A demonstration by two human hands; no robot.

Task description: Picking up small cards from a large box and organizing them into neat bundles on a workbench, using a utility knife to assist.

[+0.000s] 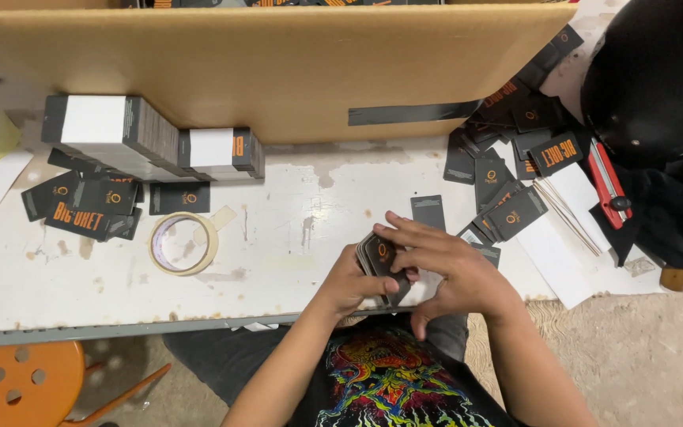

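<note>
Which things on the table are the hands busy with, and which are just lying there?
In use: stack of black cards, left hand, right hand, loose black cards, banded card bundles.

Lying about: tape roll, red box cutter, cardboard box, orange stool.

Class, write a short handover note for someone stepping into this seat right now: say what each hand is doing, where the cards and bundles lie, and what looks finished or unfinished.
Left hand: cups a small stack of black cards from below.
Right hand: rests on top of that stack, fingers squaring it.
Done: two bundles wrapped in white paper bands stand at the table's far left, by the cardboard box.
Left: loose cards piled at right, a smaller loose pile at left.
Tape roll lies left of the hands; red cutter at far right.
</note>
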